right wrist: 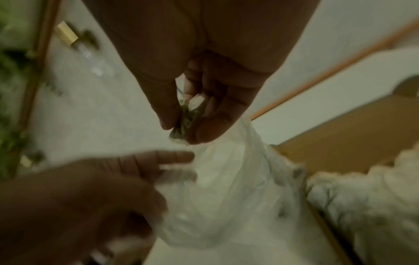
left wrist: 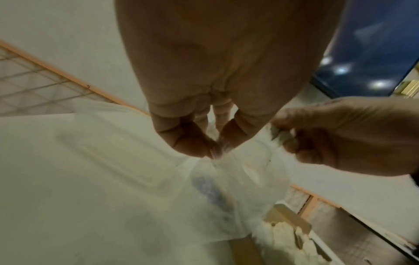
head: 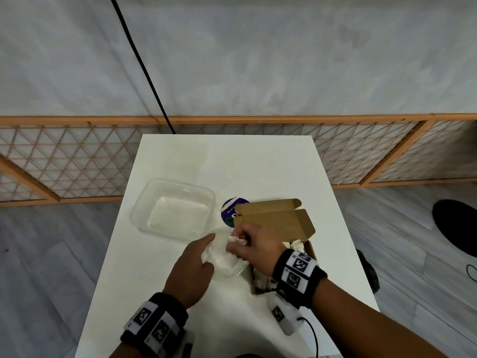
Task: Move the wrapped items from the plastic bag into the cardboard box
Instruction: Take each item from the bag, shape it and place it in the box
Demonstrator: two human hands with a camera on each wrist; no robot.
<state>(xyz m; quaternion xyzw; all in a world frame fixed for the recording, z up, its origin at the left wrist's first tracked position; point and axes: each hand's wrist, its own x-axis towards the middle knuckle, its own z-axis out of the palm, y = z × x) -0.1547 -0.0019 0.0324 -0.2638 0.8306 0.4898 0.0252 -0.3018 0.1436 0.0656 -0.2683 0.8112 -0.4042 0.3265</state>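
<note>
A clear plastic bag (head: 227, 264) lies on the white table (head: 232, 161) between my hands, just left of the open cardboard box (head: 278, 220). My left hand (head: 206, 254) pinches the bag's edge between thumb and fingers (left wrist: 195, 143), seen close in the left wrist view at the bag (left wrist: 231, 179). My right hand (head: 236, 244) pinches a small crumpled white wrapped item (right wrist: 183, 123) at the bag's mouth (right wrist: 226, 179). Other pale wrapped items (right wrist: 362, 197) lie inside the box (right wrist: 362, 129), partly hidden by my right wrist in the head view.
A clear plastic tub (head: 175, 210) sits on the table to the left of the box. A round blue-and-white lid (head: 232, 210) lies behind the bag, against the box flap. A black cable (head: 144, 71) hangs at the table's far edge, before a wooden lattice screen (head: 77, 161).
</note>
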